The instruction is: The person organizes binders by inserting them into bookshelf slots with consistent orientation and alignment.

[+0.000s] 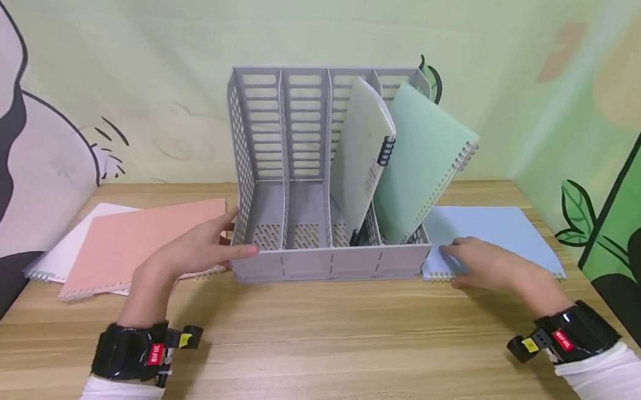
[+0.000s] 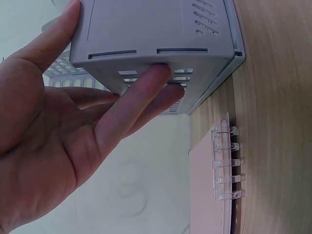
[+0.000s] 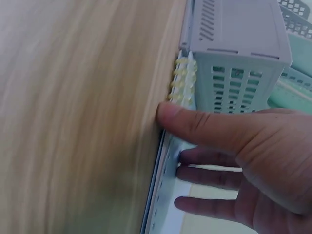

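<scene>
A grey file organizer [image 1: 308,265] with upright dividers stands mid-table. My left hand [image 1: 196,247] touches its left front corner, the thumb over the front lip and fairly straight fingers against the perforated side wall [image 2: 161,87]. Two spiral notebooks lean in the right-hand slots: a pale one [image 1: 362,154] with black rings and a mint green one [image 1: 425,157]. A light blue spiral notebook [image 1: 493,232] lies flat right of the organizer. Over its ringed edge is my right hand [image 1: 486,263], thumb at the yellowish rings [image 3: 183,83], fingers extended above the cover.
Left of the organizer, a pink spiral notebook [image 1: 147,241] overlaps a white one [image 1: 80,239] on the wooden table [image 1: 329,346]. A pale green patterned backdrop [image 1: 172,111] rises behind the table. The organizer's two left slots show bare floors.
</scene>
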`<action>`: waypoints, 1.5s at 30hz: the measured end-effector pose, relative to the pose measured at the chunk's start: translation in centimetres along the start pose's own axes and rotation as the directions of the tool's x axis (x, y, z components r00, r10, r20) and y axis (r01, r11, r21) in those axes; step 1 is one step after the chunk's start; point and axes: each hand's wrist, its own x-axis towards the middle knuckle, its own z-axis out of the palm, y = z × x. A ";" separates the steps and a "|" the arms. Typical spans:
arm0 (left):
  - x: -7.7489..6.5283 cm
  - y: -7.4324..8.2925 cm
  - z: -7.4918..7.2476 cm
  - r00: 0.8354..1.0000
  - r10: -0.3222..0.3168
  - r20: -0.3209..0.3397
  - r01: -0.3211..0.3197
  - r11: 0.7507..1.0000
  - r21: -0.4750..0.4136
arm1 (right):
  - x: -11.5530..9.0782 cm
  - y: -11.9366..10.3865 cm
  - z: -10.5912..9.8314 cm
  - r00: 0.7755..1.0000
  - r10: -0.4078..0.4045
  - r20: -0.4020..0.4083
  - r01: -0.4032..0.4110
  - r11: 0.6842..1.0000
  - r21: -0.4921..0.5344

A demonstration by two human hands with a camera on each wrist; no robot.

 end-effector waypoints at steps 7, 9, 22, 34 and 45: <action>-0.1 0.0 0.0 1.000 -0.010 -0.006 0.010 1.000 0.021 | 0.0 1.0 0.2 0.999 -0.036 -0.032 0.037 0.998 0.054; -0.1 0.1 0.0 1.000 -0.014 -0.008 0.014 1.000 0.027 | 0.0 1.2 0.2 0.998 -0.054 -0.038 0.056 0.997 0.060; 0.0 0.2 -0.1 1.000 -0.001 0.005 0.001 1.000 -0.001 | -0.4 1.4 0.3 0.986 -0.161 -0.038 0.159 0.986 -0.054; -0.2 0.1 -0.1 1.000 0.003 -0.009 -0.003 0.999 0.032 | -0.7 0.8 1.5 0.959 -0.246 -0.140 0.207 0.947 -0.246; -0.2 0.1 0.0 1.000 -0.018 0.001 0.018 1.000 0.024 | -0.8 0.1 2.4 0.923 -0.271 -0.271 0.179 0.930 -0.321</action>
